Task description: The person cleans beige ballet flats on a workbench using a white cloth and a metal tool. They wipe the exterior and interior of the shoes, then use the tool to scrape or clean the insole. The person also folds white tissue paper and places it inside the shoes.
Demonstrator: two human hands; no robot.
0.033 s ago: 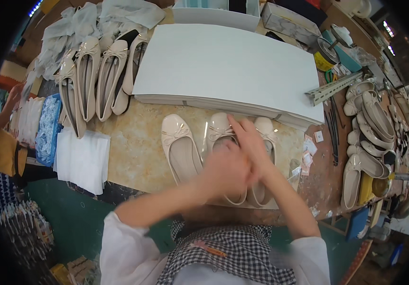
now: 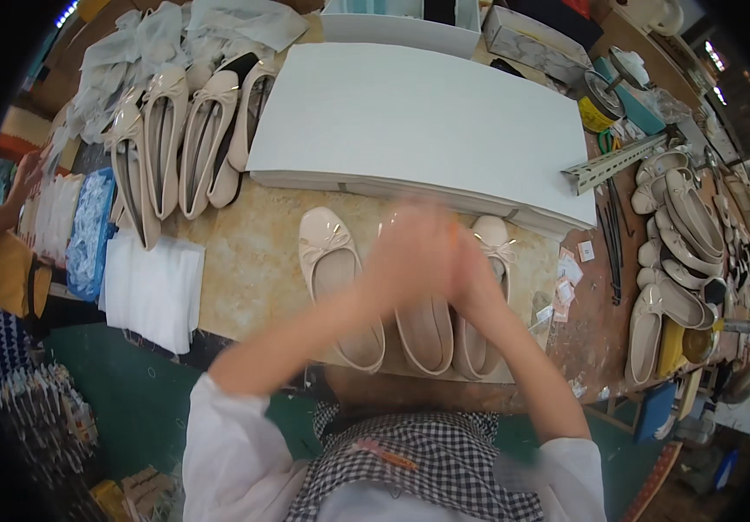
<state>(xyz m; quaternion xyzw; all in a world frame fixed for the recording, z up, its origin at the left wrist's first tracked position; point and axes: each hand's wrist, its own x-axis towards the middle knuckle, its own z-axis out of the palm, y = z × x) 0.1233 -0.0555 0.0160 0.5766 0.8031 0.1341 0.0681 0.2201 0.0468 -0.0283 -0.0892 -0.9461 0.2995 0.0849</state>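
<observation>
Three beige ballet flats are laid out in a row on the tabletop (image 2: pixel 244 278), toes pointed away from the person, each trimmed with a small bow where the front can be seen. The front of the middle shoe (image 2: pixel 427 335) is covered by the left hand (image 2: pixel 411 254) and the right hand (image 2: pixel 471 270), which are brought together above it and blurred by motion. Whether the fingers are apart, together or clamped on something cannot be told, nor whether the shoe is touched. The left shoe (image 2: pixel 340 283) is partly overlapped by the left forearm, and the right shoe (image 2: pixel 478 344) is partly hidden by the right hand and wrist. Beyond the row, a broad white board (image 2: pixel 427 122) is seen lying on a low stack. At the far left, more beige flats (image 2: pixel 166 143) are crowded together beside crumpled translucent wrapping (image 2: pixel 153 52), with white sheets (image 2: pixel 153 287) and a blue plastic packet (image 2: pixel 90 235) placed nearer. On the right, small paper labels (image 2: pixel 564 291) are scattered, a perforated metal bar (image 2: pixel 614 163) is propped near the board's corner, and further beige shoes (image 2: pixel 684 217) are heaped along the side.
</observation>
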